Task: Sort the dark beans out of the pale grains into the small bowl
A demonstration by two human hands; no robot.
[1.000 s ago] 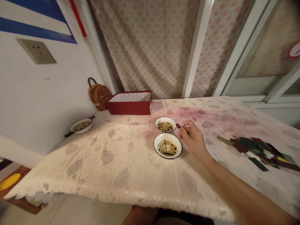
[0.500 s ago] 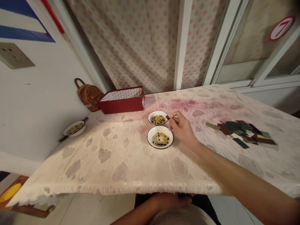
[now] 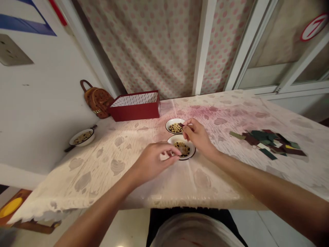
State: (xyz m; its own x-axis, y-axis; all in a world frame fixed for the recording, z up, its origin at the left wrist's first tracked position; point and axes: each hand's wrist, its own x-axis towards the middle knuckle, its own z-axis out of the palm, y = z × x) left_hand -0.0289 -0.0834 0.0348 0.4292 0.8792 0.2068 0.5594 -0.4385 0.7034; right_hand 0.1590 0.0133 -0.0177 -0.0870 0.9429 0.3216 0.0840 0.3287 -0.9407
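Note:
Two small white bowls of mixed beans stand mid-table: a near bowl and a far bowl. My left hand hovers at the near bowl's left rim with fingertips pinched together; what they hold is too small to see. My right hand sits beside both bowls on the right, pinching a small dark bean over the far bowl's edge.
A red open box and a brown bag stand at the back left by the wall. A third bowl sits at the left table edge. Dark green and brown flat pieces lie scattered at the right.
My left hand has come up from below the table to the near bowl. My right hand stays pinched by the far bowl, shifted slightly.

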